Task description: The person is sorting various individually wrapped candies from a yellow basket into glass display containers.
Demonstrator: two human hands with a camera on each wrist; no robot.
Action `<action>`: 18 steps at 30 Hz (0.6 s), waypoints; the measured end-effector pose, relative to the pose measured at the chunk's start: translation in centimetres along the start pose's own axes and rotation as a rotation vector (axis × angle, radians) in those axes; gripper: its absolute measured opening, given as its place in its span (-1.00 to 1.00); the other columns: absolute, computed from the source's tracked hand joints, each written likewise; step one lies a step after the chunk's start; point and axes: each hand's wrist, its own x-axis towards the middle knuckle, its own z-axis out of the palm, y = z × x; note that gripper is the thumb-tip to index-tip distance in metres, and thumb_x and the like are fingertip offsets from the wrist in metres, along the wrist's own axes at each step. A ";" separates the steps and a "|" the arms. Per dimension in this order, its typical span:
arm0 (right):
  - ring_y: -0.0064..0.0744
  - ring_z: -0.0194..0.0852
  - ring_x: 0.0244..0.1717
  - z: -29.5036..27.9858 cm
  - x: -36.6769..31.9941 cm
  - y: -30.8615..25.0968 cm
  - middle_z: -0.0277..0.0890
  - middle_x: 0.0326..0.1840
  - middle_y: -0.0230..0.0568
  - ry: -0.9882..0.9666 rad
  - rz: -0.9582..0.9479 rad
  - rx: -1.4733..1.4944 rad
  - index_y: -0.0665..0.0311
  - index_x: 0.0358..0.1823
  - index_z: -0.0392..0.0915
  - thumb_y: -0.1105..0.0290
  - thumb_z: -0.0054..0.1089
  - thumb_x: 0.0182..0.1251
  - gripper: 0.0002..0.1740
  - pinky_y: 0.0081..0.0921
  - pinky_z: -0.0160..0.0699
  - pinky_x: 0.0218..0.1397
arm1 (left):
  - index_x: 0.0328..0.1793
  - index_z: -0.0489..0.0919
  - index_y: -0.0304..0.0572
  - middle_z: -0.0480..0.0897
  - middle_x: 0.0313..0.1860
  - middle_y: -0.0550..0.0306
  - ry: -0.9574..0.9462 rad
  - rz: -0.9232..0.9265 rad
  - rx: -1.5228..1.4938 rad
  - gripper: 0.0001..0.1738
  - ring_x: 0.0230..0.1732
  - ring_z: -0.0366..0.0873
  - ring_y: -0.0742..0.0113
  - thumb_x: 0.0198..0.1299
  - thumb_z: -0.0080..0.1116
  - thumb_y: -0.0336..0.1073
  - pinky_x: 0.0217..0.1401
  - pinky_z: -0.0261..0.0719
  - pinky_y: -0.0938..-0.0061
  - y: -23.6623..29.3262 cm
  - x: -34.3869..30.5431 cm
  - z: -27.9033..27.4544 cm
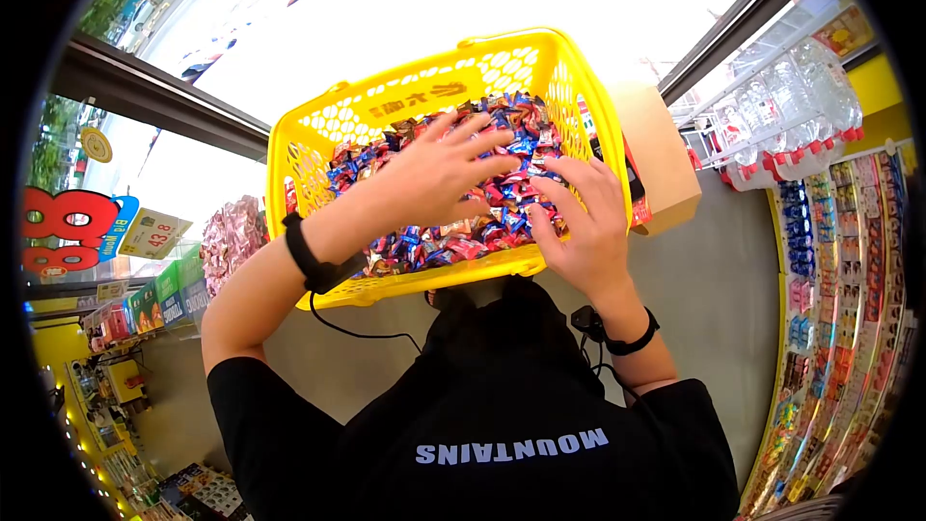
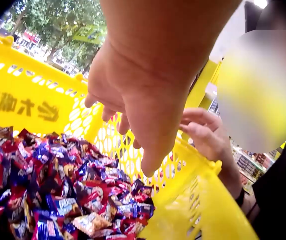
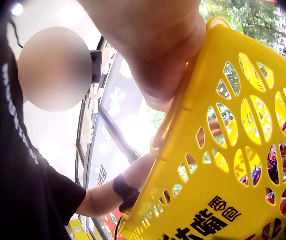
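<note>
A yellow plastic basket (image 1: 415,285) with perforated walls holds a heap of small wrapped candies (image 1: 492,227) in red, blue and brown wrappers. Over the middle of the heap my left hand (image 1: 439,174) spreads its fingers, palm down, with nothing held. In the left wrist view, that hand (image 2: 143,107) hangs above the candies (image 2: 58,185). My right hand (image 1: 588,227) lies across the basket's right side, its fingers loosely bent over the candies. From the right wrist camera, the basket's wall (image 3: 223,165) hides most of those fingers.
A cardboard box (image 1: 661,159) stands against the basket's right side. Shelves of packaged goods (image 1: 839,309) line the right, with bottles (image 1: 772,111) above. Pink packages (image 1: 231,241) and a price sign (image 1: 154,233) are at left. Cables hang from the wrist cameras.
</note>
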 end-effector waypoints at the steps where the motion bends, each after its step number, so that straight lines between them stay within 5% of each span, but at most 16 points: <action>1: -0.08 0.65 0.34 0.0 -0.1 0.1 0.67 0.28 -0.15 0.000 -0.001 -0.004 0.17 0.13 0.74 0.43 0.46 0.26 -0.62 0.07 0.47 0.53 | 0.62 0.51 0.10 0.34 0.78 -0.01 -0.080 0.019 0.006 -0.22 0.82 0.14 -0.20 0.32 0.44 0.11 0.77 0.12 -0.34 0.4 0.1 2.5; 4: -0.08 0.63 0.36 0.3 -0.1 0.2 0.66 0.29 -0.13 0.000 0.005 -0.035 0.17 0.15 0.73 0.41 0.47 0.26 -0.60 0.07 0.46 0.54 | 0.79 0.36 0.34 0.21 0.86 0.10 -0.240 0.050 0.005 -0.03 0.89 0.00 -0.09 0.27 0.41 0.27 0.77 -0.13 -0.60 1.2 -0.4 8.5; 7: -0.05 0.63 0.35 0.2 -0.1 -0.1 0.65 0.29 -0.10 -0.010 0.023 -0.075 0.19 0.14 0.73 0.40 0.48 0.25 -0.60 0.06 0.47 0.53 | 0.81 0.34 0.42 0.16 0.89 0.16 -0.208 0.044 0.083 0.03 0.92 -0.12 -0.03 0.21 0.38 0.39 0.73 -0.21 -0.70 0.5 -0.1 10.4; 10: -0.03 0.63 0.34 0.4 0.2 -0.3 0.65 0.30 -0.08 0.008 0.041 -0.100 0.20 0.14 0.73 0.39 0.49 0.24 -0.59 0.05 0.48 0.52 | 0.66 0.52 0.26 0.17 0.88 0.12 -0.168 0.002 0.048 -0.04 0.92 -0.15 -0.06 0.13 0.43 0.35 0.73 -0.26 -0.72 -0.5 0.1 10.0; 14: -0.01 0.63 0.33 0.7 0.6 -0.6 0.65 0.31 -0.07 0.002 0.056 -0.132 0.20 0.15 0.74 0.39 0.49 0.23 -0.58 0.03 0.49 0.52 | 0.63 0.58 0.30 0.15 0.89 0.25 -0.132 -0.122 0.204 -0.14 0.91 -0.10 -0.06 0.11 0.45 0.10 0.81 -0.21 -0.52 -2.4 0.3 9.6; 18: 0.00 0.63 0.32 0.8 0.6 -0.7 0.65 0.31 -0.06 0.005 0.083 -0.144 0.21 0.14 0.74 0.39 0.49 0.24 -0.59 0.02 0.50 0.51 | 0.60 0.60 0.29 0.18 0.87 0.14 0.024 -0.183 0.283 -0.20 0.89 -0.04 -0.09 0.13 0.40 -0.17 0.83 -0.13 -0.42 -4.1 -0.3 10.0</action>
